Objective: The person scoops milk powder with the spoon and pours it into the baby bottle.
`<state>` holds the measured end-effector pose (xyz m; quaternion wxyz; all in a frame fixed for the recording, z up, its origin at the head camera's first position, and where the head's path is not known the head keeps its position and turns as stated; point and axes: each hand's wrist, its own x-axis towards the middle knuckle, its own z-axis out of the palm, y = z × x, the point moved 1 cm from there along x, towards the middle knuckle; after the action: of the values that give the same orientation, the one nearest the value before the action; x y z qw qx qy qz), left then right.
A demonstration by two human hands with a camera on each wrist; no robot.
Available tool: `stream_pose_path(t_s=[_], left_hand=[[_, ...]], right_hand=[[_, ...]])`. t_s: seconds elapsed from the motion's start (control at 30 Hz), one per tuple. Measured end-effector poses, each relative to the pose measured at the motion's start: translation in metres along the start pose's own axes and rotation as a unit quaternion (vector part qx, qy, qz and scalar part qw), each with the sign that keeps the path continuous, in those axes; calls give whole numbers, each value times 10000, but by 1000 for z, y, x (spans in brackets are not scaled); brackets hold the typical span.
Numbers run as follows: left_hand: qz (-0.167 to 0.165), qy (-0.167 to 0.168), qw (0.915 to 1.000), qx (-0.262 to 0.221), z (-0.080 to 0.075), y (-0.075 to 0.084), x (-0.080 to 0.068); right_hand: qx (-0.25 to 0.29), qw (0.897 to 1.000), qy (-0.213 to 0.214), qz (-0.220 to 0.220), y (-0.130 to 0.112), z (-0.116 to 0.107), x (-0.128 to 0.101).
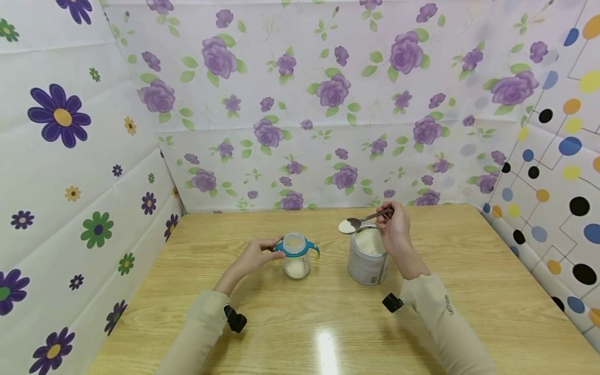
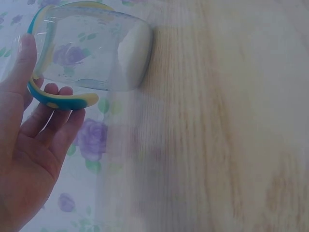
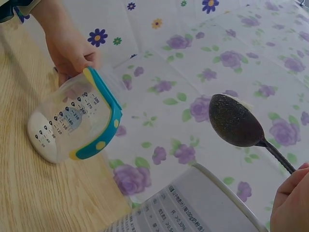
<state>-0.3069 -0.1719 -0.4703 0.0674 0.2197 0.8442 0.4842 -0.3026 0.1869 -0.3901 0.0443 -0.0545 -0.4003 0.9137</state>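
Note:
A clear baby bottle (image 1: 296,259) with a teal and yellow handled collar stands open on the wooden table (image 1: 469,271), some white powder in its bottom. My left hand (image 1: 260,253) holds its left handle (image 2: 63,100), thumb along the rim. In the left wrist view the bottle (image 2: 91,48) fills the top left above the hand (image 2: 34,135). My right hand (image 1: 395,225) pinches a metal spoon (image 1: 350,225) heaped with white powder, held just above the left rim of an open powder tin (image 1: 367,259). The right wrist view shows the spoon's underside (image 3: 235,121), the bottle (image 3: 72,123) and the tin (image 3: 193,205).
Flower-patterned sheets (image 1: 300,104) wall the table at the back and left, a dotted one (image 1: 558,182) at the right. Bare tabletop lies in front of the bottle and tin and to the right of the tin.

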Motion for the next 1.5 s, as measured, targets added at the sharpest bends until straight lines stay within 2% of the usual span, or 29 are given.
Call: stream_pose_path(t_s=[0.17,1.2,1.5], left_hand=[[-98,13,9999,59,0,0,1],[-61,-28,10000,27,-1,1,1],[-11,-64,10000,71,-1,1,2]], right_hand=[[-62,10000,41,32,3,2,0],[-219,9996,4,202,13,15,2],[-292,9988,-182,349,15,16,0]])
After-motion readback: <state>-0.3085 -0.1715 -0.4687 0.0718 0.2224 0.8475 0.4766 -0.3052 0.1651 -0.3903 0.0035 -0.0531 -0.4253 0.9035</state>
